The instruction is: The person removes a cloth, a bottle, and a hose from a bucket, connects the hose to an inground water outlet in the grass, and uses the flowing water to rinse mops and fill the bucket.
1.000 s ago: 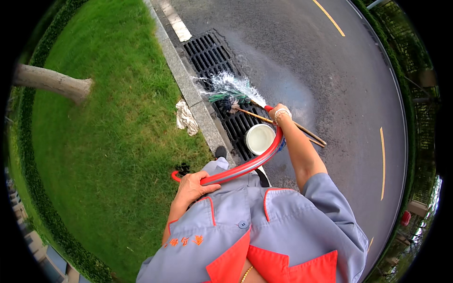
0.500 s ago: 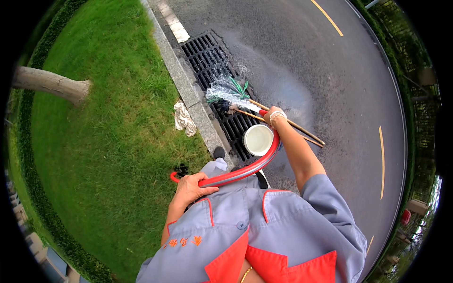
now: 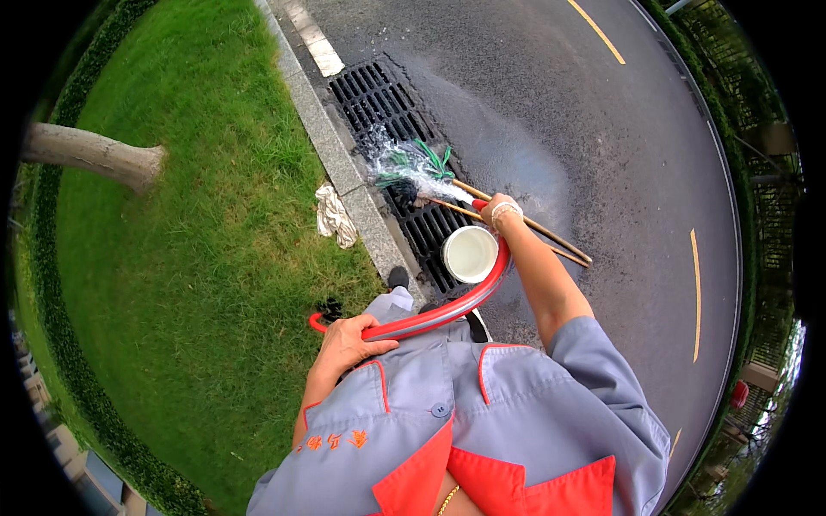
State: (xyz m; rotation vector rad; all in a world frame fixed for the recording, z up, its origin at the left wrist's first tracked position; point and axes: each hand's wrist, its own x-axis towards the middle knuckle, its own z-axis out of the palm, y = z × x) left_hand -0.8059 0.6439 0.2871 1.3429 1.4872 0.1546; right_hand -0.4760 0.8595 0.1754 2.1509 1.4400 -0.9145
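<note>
A thick red hose [image 3: 430,318] with a grey stripe runs across the front of my body. My left hand [image 3: 351,342] is closed around it near my waist. Further along, my right hand [image 3: 499,211] grips the hose close to its outlet. Water [image 3: 430,184] gushes from that end onto a mop head [image 3: 413,163] with green and dark strands, lying on the black drain grate [image 3: 372,96]. Two wooden handles [image 3: 551,234] stretch from the mop strands toward the road, passing beneath my right hand. A white bucket [image 3: 470,254] stands on the grate's near end, beside the hose.
A stone kerb [image 3: 331,155] separates the grate from the grass [image 3: 215,258] on the left. On the grass by the kerb lies a crumpled pale cloth [image 3: 334,215]. A tree trunk [image 3: 95,153] rises at far left. Wet asphalt [image 3: 516,163] spreads to the right.
Both hands keep their hold with hardly any movement. The spray's splash pattern over the mop and grate has changed slightly.
</note>
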